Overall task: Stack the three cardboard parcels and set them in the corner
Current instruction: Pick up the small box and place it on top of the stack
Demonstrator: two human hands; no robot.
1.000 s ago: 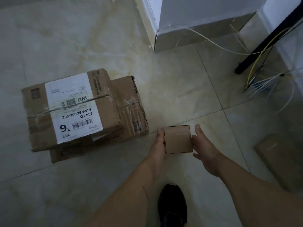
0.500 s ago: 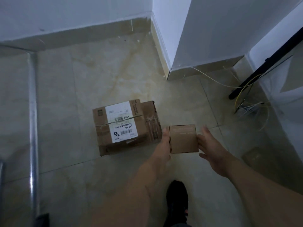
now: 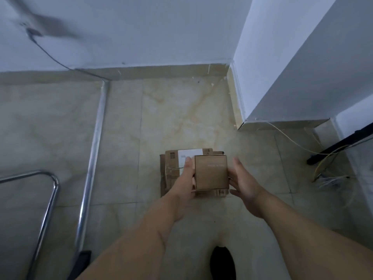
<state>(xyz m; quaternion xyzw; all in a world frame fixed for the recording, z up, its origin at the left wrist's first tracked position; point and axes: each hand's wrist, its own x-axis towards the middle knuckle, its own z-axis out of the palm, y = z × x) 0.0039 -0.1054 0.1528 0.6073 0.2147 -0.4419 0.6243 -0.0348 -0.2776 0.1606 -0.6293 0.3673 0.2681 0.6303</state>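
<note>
Above the pale marbled floor tiles [image 3: 191,110], a short way out from the corner where the white walls and their beige skirting [image 3: 161,70] meet, the person holds a small square brown cardboard parcel [image 3: 211,172] between both hands. It hangs over two larger brown cardboard parcels that lie stacked on the floor: the upper one with a white shipping label [image 3: 182,158] and, under it, a wider flat parcel [image 3: 163,174] whose edge shows at the left.

The small parcel looks light and stiff, judging by how easily it is carried on fingertips alone; its plain card faces are probably a little slick, so pressure on two opposite side walls is the sensible hold, which is how it is taken now. The lower parcels look bulkier and probably heavier; once all three are stacked, lifting from under the bottom one, or sliding the pile, would likely be safer than pinching the sides.

The left hand [image 3: 184,179] presses flat against the parcel's left wall, thumb along the upper edge, fingers tucked beneath. The right hand [image 3: 245,181] is on the right wall, fingers spread and partly open, palm facing inward; whether the palm itself touches cannot be told. Both forearms reach forward and down, wrists nearly straight. A chrome tube frame [image 3: 88,158] stands off to the left, and loose cables [image 3: 327,170] lie to the right, well apart from the pile.
</note>
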